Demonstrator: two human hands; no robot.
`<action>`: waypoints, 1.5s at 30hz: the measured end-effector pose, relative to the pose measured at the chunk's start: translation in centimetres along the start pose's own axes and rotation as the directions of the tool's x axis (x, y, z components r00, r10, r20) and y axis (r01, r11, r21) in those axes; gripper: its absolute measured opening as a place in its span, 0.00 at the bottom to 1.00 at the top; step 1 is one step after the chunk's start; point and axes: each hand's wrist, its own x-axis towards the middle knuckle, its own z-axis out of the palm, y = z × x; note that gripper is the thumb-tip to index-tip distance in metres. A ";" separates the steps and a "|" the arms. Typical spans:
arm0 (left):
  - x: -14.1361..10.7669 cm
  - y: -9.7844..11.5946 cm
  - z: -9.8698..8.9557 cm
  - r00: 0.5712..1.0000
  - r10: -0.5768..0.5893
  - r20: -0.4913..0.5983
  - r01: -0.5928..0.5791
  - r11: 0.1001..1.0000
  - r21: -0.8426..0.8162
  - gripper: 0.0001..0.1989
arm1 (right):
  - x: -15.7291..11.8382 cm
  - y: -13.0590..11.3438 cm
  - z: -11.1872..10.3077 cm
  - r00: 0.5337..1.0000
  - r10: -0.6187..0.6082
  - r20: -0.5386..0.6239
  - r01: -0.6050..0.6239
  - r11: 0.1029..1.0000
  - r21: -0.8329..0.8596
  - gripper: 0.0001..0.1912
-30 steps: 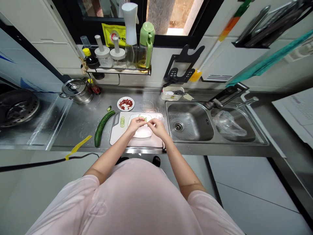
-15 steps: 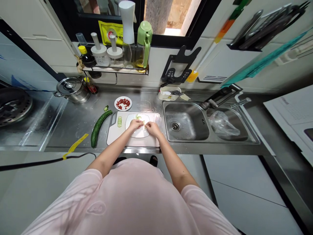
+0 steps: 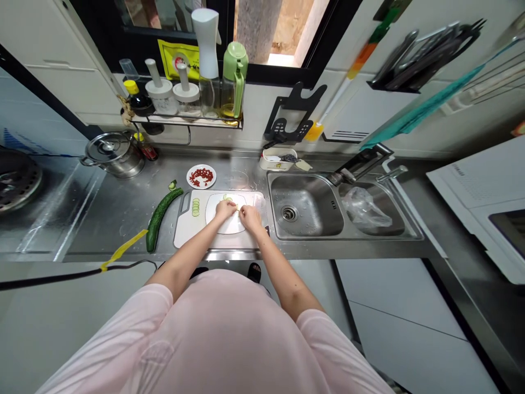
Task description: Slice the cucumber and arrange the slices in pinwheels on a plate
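Over on the left, the long cucumber [image 3: 157, 219] lies bare on the worktop [image 3: 123, 213], near its front edge; being round, it could roll off if an elbow or the left forearm knocked it. The red pieces sit on a small plate [image 3: 189, 178] just behind the cutting board [image 3: 186, 232] — a careless reach might tip some out. The row of cucumber slices [image 3: 196, 207] on the board could be smeared out of line by a sleeve or wrist. On the white plate [image 3: 229, 225], the slices [image 3: 227, 197] at the back look thin and probably wet, so they might slide if the plate were nudged. Left hand [image 3: 225, 208] and right hand [image 3: 250, 217] nearly meet above it, fingers curled in close; a slippery bit could tear or drop from between them. As for what I can't see: the left hand covers part of the white plate, and the small pale piece [image 3: 237, 208] between the fingertips is too tiny to make out — I can't tell which hand has it, or whether either is fully closed. The right hand hides more of the plate's rim.
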 end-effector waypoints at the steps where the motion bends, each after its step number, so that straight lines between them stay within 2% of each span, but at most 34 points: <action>1: 0.0 -0.1 0.0 0.999 0.040 -0.027 -0.038 0.997 0.060 0.11 | -0.1 -0.1 0.0 1.000 0.000 0.001 0.000 1.000 -0.011 0.12; 3: -0.2 -0.2 -0.2 0.989 0.135 -0.059 -0.124 0.979 0.163 0.10 | -0.2 -0.3 0.0 1.000 0.001 0.000 -0.001 1.000 -0.028 0.12; 7: -0.8 -0.2 -0.4 0.963 0.268 -0.033 -0.251 0.934 0.256 0.09 | -0.4 -0.4 0.2 1.000 0.002 -0.015 -0.003 0.999 -0.039 0.12; 17: -1.5 -0.2 -0.7 0.931 0.364 0.017 -0.352 0.886 0.301 0.10 | -1.5 -0.1 1.9 0.988 -0.073 -0.136 0.057 0.991 -0.119 0.15; 30: -1.2 -0.5 -0.5 0.904 0.427 0.013 -0.403 0.842 0.360 0.09 | -1.3 0.2 2.5 0.989 -0.046 -0.141 0.029 0.992 -0.119 0.15; 33: -1.3 -0.5 -0.6 0.901 0.434 0.005 -0.407 0.840 0.359 0.10 | -1.5 0.4 2.6 0.982 -0.032 -0.187 0.022 0.998 -0.057 0.15; 37: -1.5 -0.7 -0.8 0.897 0.442 -0.011 -0.410 0.840 0.356 0.10 | -2.1 0.7 2.8 0.961 0.049 -0.271 -0.038 0.998 0.043 0.16; 45: -1.4 -0.8 -0.5 0.901 0.434 0.014 -0.399 0.814 0.422 0.11 | -2.3 0.1 3.0 0.977 0.027 -0.211 -0.038 0.998 -0.046 0.15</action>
